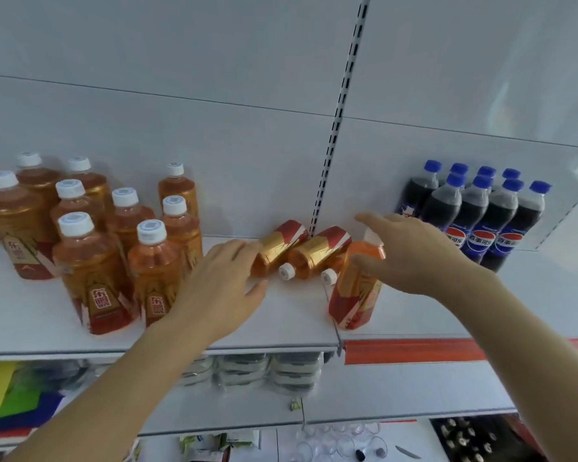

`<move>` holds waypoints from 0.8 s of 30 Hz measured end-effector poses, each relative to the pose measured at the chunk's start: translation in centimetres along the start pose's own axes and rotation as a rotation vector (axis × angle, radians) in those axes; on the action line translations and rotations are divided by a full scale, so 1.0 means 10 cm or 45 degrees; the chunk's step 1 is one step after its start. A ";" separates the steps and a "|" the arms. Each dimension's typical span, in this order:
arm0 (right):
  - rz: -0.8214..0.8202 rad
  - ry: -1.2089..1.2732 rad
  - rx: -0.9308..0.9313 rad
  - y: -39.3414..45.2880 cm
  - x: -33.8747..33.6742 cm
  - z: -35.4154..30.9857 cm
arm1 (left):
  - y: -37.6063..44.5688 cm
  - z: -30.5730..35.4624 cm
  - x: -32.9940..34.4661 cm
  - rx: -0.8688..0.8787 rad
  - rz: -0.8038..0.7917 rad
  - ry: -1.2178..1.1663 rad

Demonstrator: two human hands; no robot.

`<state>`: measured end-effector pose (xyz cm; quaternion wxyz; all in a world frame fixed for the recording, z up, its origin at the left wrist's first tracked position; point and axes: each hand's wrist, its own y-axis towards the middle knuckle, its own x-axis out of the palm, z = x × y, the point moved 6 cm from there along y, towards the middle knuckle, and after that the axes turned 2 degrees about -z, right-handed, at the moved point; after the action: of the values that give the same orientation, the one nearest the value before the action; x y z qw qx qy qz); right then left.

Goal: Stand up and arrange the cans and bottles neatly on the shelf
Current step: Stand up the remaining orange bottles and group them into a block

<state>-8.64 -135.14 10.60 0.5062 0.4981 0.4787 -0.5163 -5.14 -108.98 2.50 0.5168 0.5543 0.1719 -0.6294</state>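
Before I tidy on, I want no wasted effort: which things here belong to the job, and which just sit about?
Job: two fallen orange bottles; tilted bottle at right hand; left hand; shelf.
About: cola bottles; glass cups below.

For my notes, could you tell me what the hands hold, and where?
The right hand grips an orange bottle near its top. The left hand holds nothing.
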 end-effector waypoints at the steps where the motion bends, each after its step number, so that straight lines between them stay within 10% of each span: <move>1: 0.040 0.015 -0.032 0.00 0.00 -0.01 | 0.05 -0.03 0.08 -0.060 -0.058 0.047; 11: 0.568 -0.088 -0.640 0.08 0.35 -0.93 | 0.41 -0.38 0.75 -0.388 -0.318 0.363; 24: 0.161 -0.377 -0.308 0.80 1.09 -1.11 | 0.47 -0.32 0.28 -0.328 0.236 0.048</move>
<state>-0.19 -124.78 -0.70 0.6586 0.3813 0.4252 -0.4899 0.93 -109.62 0.71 0.6363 0.5086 0.2088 -0.5412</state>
